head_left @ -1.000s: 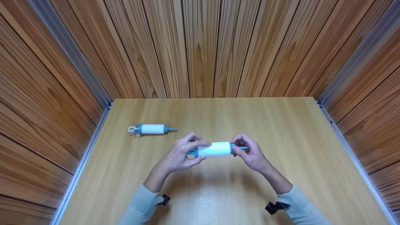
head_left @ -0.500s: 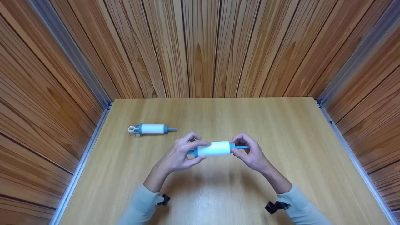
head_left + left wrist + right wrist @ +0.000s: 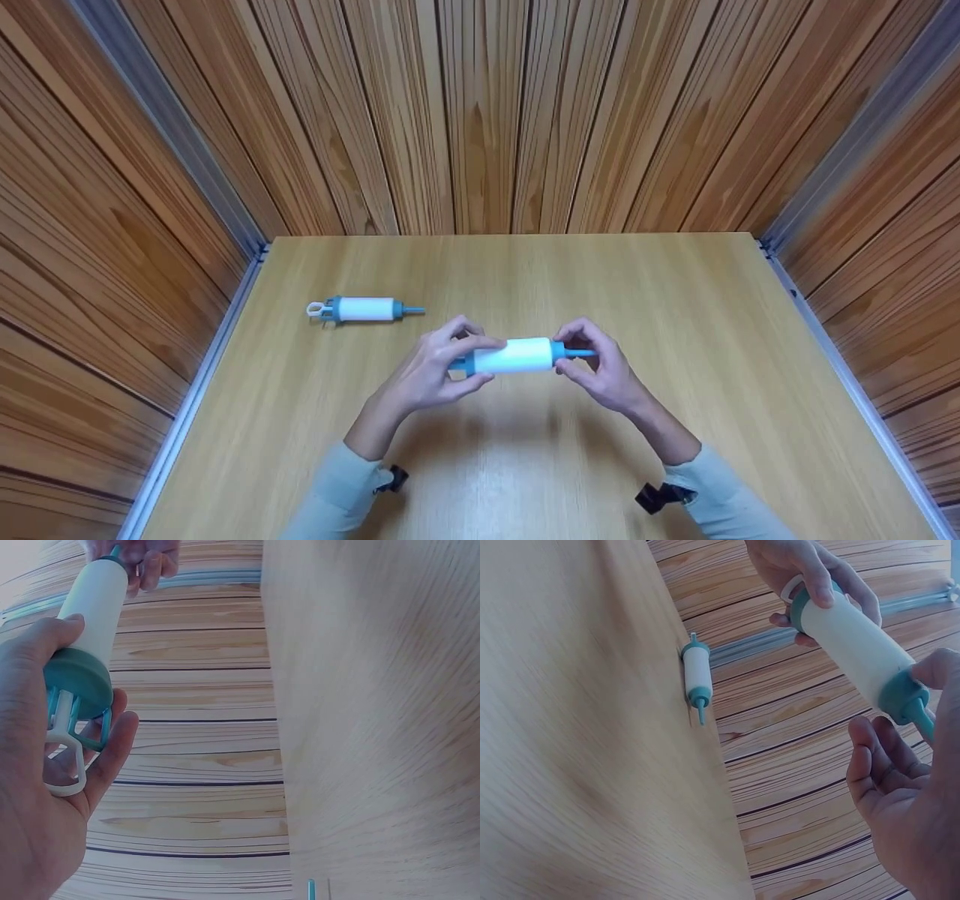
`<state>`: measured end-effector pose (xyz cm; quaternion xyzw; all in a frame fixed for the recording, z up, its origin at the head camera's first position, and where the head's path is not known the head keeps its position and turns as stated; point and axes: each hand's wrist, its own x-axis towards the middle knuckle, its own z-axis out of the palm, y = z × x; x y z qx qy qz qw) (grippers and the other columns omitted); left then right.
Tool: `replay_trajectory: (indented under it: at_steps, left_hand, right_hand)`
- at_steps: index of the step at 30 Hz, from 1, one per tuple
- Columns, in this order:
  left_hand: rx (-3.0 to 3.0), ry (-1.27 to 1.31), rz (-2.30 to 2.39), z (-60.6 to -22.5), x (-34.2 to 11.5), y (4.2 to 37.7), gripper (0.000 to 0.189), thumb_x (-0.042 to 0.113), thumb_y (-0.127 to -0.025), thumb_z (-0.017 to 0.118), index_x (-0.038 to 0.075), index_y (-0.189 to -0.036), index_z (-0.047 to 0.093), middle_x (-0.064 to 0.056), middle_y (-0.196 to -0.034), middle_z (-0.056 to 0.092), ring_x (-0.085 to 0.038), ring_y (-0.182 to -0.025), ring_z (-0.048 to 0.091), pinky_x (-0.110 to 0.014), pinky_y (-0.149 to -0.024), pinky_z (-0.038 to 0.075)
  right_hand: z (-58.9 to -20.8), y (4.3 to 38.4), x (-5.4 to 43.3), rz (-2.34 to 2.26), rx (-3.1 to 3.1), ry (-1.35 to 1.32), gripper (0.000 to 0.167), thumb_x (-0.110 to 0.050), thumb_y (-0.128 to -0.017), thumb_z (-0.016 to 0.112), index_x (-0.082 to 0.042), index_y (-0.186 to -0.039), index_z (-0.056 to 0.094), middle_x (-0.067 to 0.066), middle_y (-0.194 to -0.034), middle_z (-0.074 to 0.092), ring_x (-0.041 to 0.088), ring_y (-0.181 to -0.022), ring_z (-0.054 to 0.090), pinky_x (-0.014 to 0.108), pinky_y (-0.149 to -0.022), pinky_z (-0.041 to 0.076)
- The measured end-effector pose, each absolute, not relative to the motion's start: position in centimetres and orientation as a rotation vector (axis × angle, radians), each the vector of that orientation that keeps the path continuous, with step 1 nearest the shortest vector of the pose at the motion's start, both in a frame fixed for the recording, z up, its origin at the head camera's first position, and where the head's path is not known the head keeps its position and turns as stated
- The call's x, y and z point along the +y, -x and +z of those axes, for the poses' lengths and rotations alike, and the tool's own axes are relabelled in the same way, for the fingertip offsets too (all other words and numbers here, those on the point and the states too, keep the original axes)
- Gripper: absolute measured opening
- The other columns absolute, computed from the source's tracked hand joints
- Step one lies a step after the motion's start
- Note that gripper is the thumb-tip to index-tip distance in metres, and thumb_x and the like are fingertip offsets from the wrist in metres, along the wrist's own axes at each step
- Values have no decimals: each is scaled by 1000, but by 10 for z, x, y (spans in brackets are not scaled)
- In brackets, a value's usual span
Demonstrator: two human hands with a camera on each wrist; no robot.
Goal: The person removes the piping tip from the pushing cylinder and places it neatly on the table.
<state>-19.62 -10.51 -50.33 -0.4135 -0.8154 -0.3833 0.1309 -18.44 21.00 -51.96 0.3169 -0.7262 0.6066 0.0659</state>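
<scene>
A large syringe with a white barrel (image 3: 517, 355), teal end caps and a thin teal nozzle (image 3: 579, 352) is held level above the table. My left hand (image 3: 439, 367) grips its rear end, thumb and fingers around the teal collar (image 3: 79, 682). A white loop handle (image 3: 77, 765) sticks out behind that collar, beside the left palm. At the front cap (image 3: 904, 696), my right hand (image 3: 600, 369) pinches with thumb and fingertips, the nozzle pointing in toward its palm. In the right wrist view several of its fingers (image 3: 885, 765) curl below the cap.
A second, similar syringe (image 3: 366, 309) lies on the wooden table (image 3: 675, 300) at the back left, its nozzle pointing right. Wood-plank walls (image 3: 480, 112) with metal edge rails (image 3: 195, 405) enclose the table on the left, back and right.
The held syringe has risen very slightly at its nozzle end. Both hands keep their grip and stay almost in place; the lying syringe is unmoved.
</scene>
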Motion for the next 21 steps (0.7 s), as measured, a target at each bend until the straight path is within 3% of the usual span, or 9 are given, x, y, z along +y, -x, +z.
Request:
replay_trajectory:
  at_steps: [7, 21]
  left_hand:
    - [-2364, 1220, -1115, -502, -105, 196, 41, 22, -98, 87, 19, -138, 79, -12, -123, 70, -23, -100, 72, -26, -81, 60]
    - [-2360, 1236, -1102, -501, -105, 196, 42, 22, -97, 88, 18, -138, 78, -12, -123, 71, -23, -100, 72, -26, -80, 60]
  right_hand:
    - [-520, 184, 210, 1831, -2218, -917, 23, 16, -100, 66, 11, -121, 59, -12, -109, 69, 4, -90, 69, 28, -72, 67]
    - [-523, 185, 211, 1856, -2159, -979, 27, 20, -97, 66, 14, -122, 59, -11, -112, 69, 3, -94, 69, 22, -76, 64]
